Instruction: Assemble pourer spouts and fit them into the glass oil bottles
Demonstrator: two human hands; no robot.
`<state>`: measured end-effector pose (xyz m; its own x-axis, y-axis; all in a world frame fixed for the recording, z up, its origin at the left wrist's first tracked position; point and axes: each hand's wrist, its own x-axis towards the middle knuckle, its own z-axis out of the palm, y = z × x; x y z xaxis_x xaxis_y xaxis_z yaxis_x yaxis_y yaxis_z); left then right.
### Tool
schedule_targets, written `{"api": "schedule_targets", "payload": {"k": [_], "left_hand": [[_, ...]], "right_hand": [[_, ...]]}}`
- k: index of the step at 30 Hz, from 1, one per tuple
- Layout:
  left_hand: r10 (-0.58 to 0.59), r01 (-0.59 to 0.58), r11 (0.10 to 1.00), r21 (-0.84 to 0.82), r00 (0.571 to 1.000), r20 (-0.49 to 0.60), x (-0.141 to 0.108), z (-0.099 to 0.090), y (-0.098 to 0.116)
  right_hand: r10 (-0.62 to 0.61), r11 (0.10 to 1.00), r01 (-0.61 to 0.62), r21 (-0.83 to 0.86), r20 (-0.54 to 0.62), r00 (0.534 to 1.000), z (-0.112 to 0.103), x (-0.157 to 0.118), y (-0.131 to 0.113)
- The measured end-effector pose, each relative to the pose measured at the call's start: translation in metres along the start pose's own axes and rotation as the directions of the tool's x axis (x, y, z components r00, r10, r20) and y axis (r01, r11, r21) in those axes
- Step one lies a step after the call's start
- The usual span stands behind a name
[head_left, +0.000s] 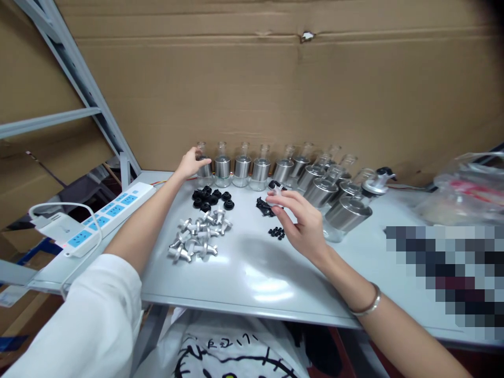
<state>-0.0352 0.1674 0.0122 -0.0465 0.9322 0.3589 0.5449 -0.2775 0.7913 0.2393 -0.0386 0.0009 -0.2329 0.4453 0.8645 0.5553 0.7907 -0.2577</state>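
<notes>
My left hand (192,164) grips the leftmost bottle (205,170), a clear glass one with a brushed-metal sleeve, around its shoulder at the end of a row. Over the middle of the table, my right hand (301,220) pinches a small silver spout fitting (277,190) with a black piece near its top; the fingers hide part of it. Below my left hand lies a cluster of black ribbed stoppers (205,199). Nearer to me is a heap of silver spout fittings (199,233). Black levers (264,206) and tiny black caps (276,233) lie left of my right hand.
More sleeved bottles (321,192) stand behind and right of my right hand; one carries a silver spout top (378,181). A power strip (106,218) with a white cable is on the left. Plastic bags (464,189) lie at right, and cardboard (252,94) rises behind.
</notes>
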Motion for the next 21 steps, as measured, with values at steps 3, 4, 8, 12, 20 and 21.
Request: {"api": "schedule_targets", "payload": {"k": [3,4,8,12,20,21], "left_hand": [[0.021,-0.018,0.999,0.026,0.994,-0.107,0.000,-0.007,0.004],[0.034,-0.030,0.999,0.029,0.986,-0.166,0.000,-0.012,0.008],[0.247,-0.265,0.964,0.033,0.833,-0.495,-0.015,-0.043,0.039],[0.491,-0.546,0.837,0.028,0.727,-0.480,-0.065,-0.055,0.095],[0.421,-0.366,0.900,-0.236,0.871,0.252,-0.179,0.001,0.125],[0.394,-0.326,0.912,-0.249,0.865,0.311,-0.186,0.005,0.121]], "right_hand": [[-0.027,0.999,0.027,-0.022,-0.029,0.999,-0.001,0.001,0.001],[-0.035,0.999,0.034,-0.027,-0.034,0.999,-0.002,0.002,0.001],[-0.018,1.000,0.018,0.003,-0.050,0.999,-0.004,0.003,0.000],[0.015,0.999,-0.011,0.047,-0.085,0.996,-0.007,0.005,-0.006],[0.108,0.989,-0.094,0.117,-0.117,0.987,-0.006,0.005,-0.005],[0.168,0.977,-0.148,0.154,-0.125,0.978,-0.005,0.004,-0.003]]}}
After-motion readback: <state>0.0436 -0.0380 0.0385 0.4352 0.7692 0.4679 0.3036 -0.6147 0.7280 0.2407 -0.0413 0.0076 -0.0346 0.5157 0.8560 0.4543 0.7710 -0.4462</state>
